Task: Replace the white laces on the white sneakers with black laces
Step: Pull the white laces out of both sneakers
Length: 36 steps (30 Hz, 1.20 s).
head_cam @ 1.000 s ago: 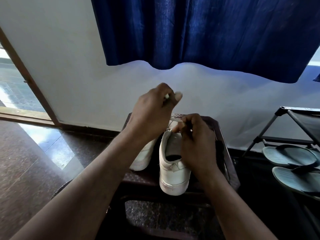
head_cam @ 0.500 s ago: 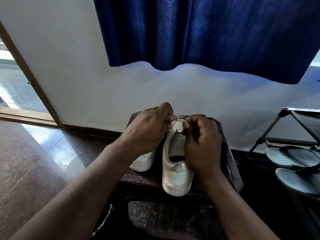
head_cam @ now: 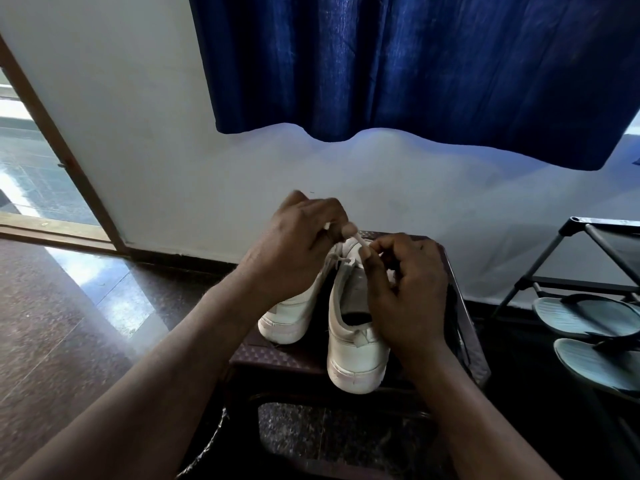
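Two white sneakers stand heels toward me on a dark stool (head_cam: 287,355). The right sneaker (head_cam: 353,344) is nearer; the left sneaker (head_cam: 287,317) is partly hidden behind my left wrist. My left hand (head_cam: 298,251) pinches a white lace (head_cam: 358,241) and holds it above the right sneaker's tongue. My right hand (head_cam: 405,285) is over the same shoe, its fingers curled and pinching the lace near the eyelets. A thin dark cord, possibly a black lace (head_cam: 460,323), lies along the stool's right edge.
A blue curtain (head_cam: 415,71) hangs over the white wall behind the stool. To the right is a metal shoe rack (head_cam: 554,268) holding grey sandals (head_cam: 588,320). An open doorway (head_cam: 31,168) is at the left, with polished dark floor (head_cam: 69,323) around the stool.
My left hand dropped to the right sneaker half a second ago and has now risen slightly, drawing the white lace up. My right hand stays on the shoe's eyelets.
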### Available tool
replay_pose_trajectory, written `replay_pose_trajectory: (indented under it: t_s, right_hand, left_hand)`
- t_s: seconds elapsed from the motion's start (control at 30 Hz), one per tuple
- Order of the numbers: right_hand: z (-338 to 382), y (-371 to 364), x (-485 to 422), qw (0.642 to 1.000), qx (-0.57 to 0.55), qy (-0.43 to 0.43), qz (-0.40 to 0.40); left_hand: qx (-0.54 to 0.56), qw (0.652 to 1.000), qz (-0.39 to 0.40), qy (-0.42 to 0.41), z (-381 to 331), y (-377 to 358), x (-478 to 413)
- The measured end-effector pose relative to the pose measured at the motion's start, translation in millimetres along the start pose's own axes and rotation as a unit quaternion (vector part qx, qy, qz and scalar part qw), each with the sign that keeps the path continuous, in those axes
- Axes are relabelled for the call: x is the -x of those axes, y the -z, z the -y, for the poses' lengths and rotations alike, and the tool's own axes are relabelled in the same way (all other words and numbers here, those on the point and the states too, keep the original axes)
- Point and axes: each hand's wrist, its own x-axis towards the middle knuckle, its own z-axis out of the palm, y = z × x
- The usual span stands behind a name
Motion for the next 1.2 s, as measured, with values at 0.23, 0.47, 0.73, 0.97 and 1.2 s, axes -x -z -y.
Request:
replay_pose_trajectory:
  t_s: [0.23, 0.47, 0.73, 0.97, 1.2]
  right_hand:
    - [-8, 0, -4, 0.99, -0.017, -0.064, 0.127]
    - [-9, -1, -2, 0.999, 0.02, -0.029, 0.029]
    - [-6, -1, -1, 0.999, 0.013, -0.015, -0.026]
    - [-2, -2, -4, 0.993, -0.01, -0.039, 0.111]
    - [-1, -1, -3, 0.997, 0.003, -0.011, 0.07]
  left_hand:
    - [0.456, 0.86, -0.159, 0.164, -25, -1, -12]
    - [0.033, 0.994, -0.064, 0.084, -6, -4, -9]
    - [-0.033, 0.997, 0.068, 0.029, -2, -2, 1]
    - [0.419, 0.883, -0.152, 0.148, -33, -4, -12]
    - [0.597, 0.727, -0.212, 0.266, -25, 2, -18]
